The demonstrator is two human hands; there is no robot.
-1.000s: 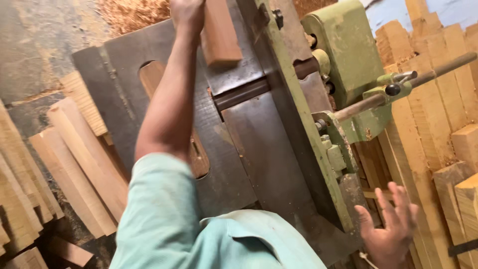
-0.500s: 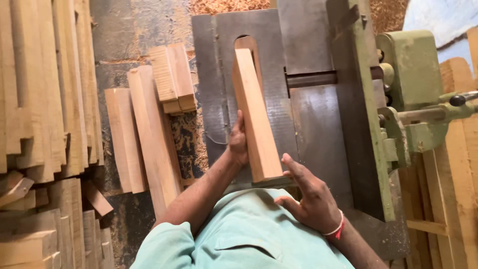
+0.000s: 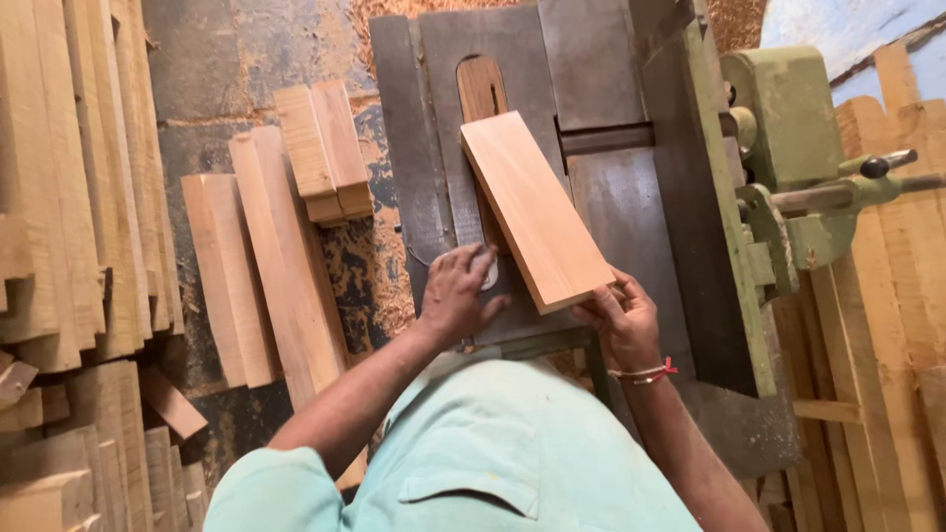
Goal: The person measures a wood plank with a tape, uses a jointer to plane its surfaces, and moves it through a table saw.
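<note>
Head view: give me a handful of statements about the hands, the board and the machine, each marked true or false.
1. The right hand grips the near end of the wooden board. True.
2. The left hand holds the board too. False: it rests flat on the metal machine table, beside the board.
3. The board lies across the table, tilted at an angle. True.
4. The cut planks lie on the table. False: they lie on the floor, left of the machine.
</note>
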